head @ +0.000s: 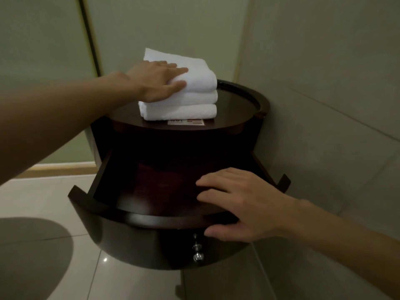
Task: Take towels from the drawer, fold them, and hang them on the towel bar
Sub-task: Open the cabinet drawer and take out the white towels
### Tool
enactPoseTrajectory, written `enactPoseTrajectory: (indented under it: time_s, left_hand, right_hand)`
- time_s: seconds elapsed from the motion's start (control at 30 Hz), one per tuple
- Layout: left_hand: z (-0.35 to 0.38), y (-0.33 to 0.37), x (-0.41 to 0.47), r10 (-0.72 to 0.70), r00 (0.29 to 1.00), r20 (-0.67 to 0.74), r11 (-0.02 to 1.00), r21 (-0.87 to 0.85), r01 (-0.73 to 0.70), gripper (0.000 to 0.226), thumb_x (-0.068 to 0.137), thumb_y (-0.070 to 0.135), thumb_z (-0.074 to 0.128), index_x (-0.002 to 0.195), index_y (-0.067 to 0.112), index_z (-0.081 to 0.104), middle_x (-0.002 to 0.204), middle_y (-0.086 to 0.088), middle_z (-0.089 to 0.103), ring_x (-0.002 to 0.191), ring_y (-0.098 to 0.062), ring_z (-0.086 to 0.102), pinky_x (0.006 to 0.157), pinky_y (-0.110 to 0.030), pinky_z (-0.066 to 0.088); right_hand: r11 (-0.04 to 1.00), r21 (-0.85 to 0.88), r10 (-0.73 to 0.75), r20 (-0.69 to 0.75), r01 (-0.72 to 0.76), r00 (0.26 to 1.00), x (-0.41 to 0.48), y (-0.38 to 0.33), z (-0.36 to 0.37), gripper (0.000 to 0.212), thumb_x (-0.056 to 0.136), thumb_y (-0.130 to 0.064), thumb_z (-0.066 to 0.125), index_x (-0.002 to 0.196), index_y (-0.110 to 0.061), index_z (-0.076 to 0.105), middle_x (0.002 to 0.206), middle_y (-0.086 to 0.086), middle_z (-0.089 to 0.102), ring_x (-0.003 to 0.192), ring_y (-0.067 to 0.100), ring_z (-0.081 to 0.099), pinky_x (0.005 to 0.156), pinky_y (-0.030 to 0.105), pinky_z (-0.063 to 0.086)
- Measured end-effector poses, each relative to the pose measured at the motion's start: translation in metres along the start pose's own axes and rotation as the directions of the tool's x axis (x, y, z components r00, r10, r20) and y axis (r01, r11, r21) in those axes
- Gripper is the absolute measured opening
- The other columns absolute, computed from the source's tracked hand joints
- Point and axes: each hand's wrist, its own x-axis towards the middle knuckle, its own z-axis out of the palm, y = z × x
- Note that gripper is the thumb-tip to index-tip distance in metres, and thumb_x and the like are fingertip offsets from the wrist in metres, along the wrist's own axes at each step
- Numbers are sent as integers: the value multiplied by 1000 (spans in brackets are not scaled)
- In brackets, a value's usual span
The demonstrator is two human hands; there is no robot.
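Three folded white towels (184, 105) are stacked on the round top of a dark wooden stand (238, 109). My left hand (158, 81) lies on the top towel, fingers over it and thumb against its front fold. The drawer (151, 221) below is pulled out, and its dark inside shows nothing I can make out. My right hand (236, 204) grips the drawer's curved front rim on the right, fingers inside and thumb on the outer face. No towel bar is in view.
A small white and red label (186, 122) lies on the stand top in front of the towels. Metal knobs (198, 252) stick out of the drawer front. The stand sits in a corner between pale walls, over a glossy tiled floor (43, 202).
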Motion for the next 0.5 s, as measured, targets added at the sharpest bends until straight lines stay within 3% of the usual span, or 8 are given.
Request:
enactPoseTrajectory:
  time_s: [0.5]
  left_hand:
    - [3, -1, -1, -2, 1000, -22, 1000, 7, 3, 70, 84, 66, 15, 147, 35, 26, 152, -2, 34, 139, -26, 32, 111, -44, 26]
  right_hand:
    - [997, -79, -5, -75, -1, 997, 26, 39, 19, 58, 87, -56, 54, 118, -9, 64, 129, 15, 60, 124, 28, 54, 103, 42, 43]
